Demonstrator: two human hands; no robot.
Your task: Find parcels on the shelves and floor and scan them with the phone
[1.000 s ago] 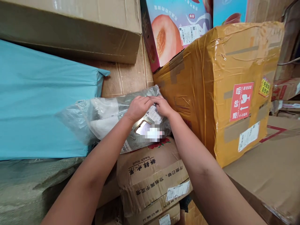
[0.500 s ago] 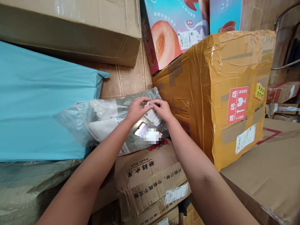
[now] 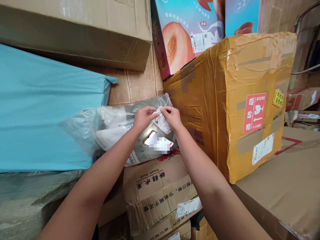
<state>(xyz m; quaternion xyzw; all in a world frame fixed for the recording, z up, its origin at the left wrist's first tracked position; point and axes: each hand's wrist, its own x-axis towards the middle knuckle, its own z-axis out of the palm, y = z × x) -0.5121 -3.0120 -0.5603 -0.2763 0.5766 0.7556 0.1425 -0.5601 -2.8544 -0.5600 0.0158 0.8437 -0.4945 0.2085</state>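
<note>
A white shipping label with printed text and a code lies over a clear plastic-wrapped parcel. My left hand pinches the label's upper left edge between thumb and fingers. At its upper right edge, my right hand has its thumb and fingertips closed on the same label. Just below the hands a phone with a lit screen rests on the parcel; part of its screen is blurred out. The parcel sits against a cardboard fruit box nearer to me.
To the right stands a tall box wrapped in yellow tape, bearing a red fragile sticker. A blue-wrapped package fills the left. Behind are a large cardboard box and a peach-printed box. Another carton lies at lower right.
My hands have drawn slightly apart, the left one moving a little left and down. More of the label shows between them. The phone stays on the parcel.
</note>
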